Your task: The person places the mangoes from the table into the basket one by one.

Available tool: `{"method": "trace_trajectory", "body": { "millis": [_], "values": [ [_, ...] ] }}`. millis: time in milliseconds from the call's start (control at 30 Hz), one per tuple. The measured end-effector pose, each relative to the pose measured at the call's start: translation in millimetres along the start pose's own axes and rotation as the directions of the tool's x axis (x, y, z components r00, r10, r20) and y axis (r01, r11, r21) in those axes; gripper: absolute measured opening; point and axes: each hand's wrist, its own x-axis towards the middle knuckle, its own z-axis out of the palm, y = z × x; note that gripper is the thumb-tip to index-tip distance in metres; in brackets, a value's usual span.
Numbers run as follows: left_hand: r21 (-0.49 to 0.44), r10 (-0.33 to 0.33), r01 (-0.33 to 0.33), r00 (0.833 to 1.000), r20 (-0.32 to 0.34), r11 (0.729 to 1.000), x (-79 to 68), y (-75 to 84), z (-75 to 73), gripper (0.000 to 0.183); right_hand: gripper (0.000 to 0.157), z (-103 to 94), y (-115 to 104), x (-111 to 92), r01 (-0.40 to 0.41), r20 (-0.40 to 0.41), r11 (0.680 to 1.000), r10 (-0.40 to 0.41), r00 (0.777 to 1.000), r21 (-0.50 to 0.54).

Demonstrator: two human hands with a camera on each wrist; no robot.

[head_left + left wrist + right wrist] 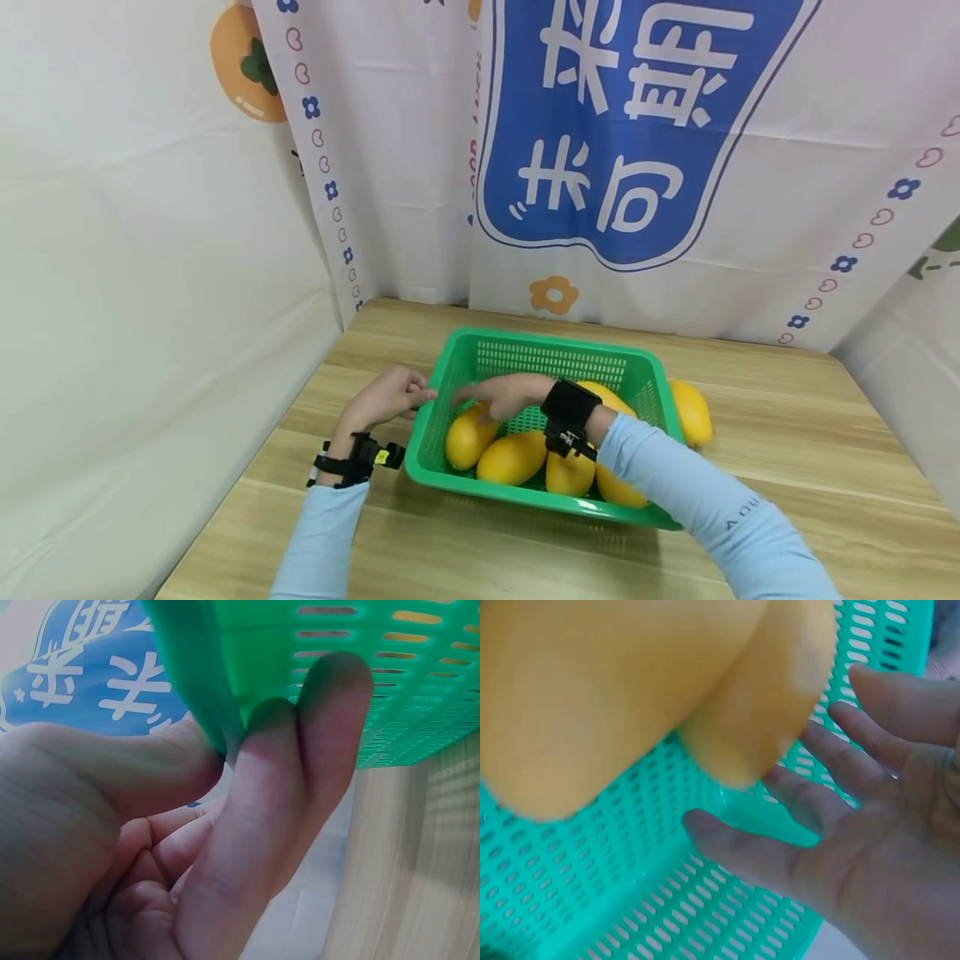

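A green perforated basket stands on the table with several yellow mangoes inside. At its left end, my left hand pinches the rim between thumb and fingers; in the left wrist view the thumb presses one side of the rim, two fingers the other. My right hand reaches into the basket, over the leftmost mango. In the right wrist view its fingers are spread beside a mango; whether a fingertip touches it I cannot tell. Another mango lies just right of the leftmost one.
Outside the basket's right end, one more mango lies on the wooden table. A printed white cloth hangs behind the table, and white cloth also borders the left side.
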Motion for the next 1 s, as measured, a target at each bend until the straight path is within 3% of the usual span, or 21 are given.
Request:
{"method": "trace_trajectory", "body": {
  "millis": [267,533,800,1000],
  "values": [
    [-0.008,-0.011,0.011,1.0,-0.016,1.0,-0.6,-1.5,1.2,0.021,0.046,-11.0,12.5,-27.9,0.085,-0.092,0.996,-0.087,0.992,-0.023],
    [0.001,-0.03,0.03,0.999,-0.01,1.0,0.6,-0.5,0.4,0.022,0.046,-17.5,22.4,-62.8,0.101,-0.213,0.982,-0.066,0.975,0.157],
    [0.015,-0.026,0.026,1.0,-0.01,1.0,-1.0,2.3,-0.9,0.026,0.044,-18.7,30.8,-93.2,0.152,-0.366,0.978,-0.09,0.926,0.145],
    [0.011,-0.016,0.016,1.0,-0.003,1.0,-0.7,1.1,0.4,0.023,0.045,-21.1,36.1,-115.3,0.155,-0.435,0.967,-0.053,0.899,0.204]
  ]
}}
